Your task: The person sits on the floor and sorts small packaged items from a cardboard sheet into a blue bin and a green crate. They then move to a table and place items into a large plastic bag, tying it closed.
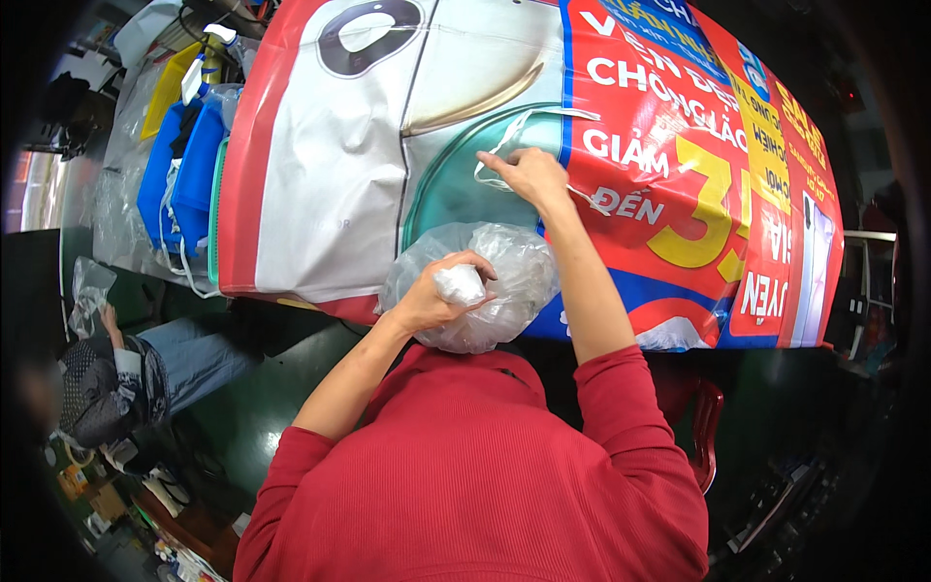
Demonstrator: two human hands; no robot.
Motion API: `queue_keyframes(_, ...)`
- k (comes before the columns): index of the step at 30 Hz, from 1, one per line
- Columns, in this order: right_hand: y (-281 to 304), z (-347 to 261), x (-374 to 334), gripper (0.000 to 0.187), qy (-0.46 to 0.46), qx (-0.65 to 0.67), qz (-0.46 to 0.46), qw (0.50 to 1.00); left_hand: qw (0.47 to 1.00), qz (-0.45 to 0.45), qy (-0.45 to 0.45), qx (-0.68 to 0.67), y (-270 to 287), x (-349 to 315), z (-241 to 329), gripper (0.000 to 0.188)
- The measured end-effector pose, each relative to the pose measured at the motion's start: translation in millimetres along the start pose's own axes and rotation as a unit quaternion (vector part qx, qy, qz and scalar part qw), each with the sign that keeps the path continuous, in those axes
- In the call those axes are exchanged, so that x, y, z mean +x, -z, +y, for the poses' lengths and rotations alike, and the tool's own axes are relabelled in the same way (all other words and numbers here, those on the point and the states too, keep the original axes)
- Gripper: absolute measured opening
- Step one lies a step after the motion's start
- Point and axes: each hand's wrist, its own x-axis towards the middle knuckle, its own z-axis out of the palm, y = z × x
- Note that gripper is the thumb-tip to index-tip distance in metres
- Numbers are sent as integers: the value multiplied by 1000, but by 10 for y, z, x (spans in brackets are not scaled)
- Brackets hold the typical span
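A clear plastic bag, filled out round, sits at the near edge of the table in front of my body. My left hand is closed around its gathered neck, and a bunched tuft of film sticks up out of the grip. To the right and a little farther off, my right hand pinches a thin white string above the table cover. The string makes a loose loop by the fingertips and trails right. What fills the bag cannot be made out through the film.
A printed banner sheet covers the table. Blue plastic bins stand at the left with a spray bottle, a yellow bin and white strings. Another person holds a clear bag at far left. A red chair is at right.
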Motion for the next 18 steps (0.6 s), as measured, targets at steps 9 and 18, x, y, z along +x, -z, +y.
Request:
queue_keyframes(9, -38, -157, -129, 24, 285, 152, -165, 932, 812, 86, -275, 508, 43, 32, 85, 57)
queue_keyframes(18, 331, -374, -856, 22, 393, -217, -182, 875, 862, 68, -176, 471, 17, 74, 211, 78)
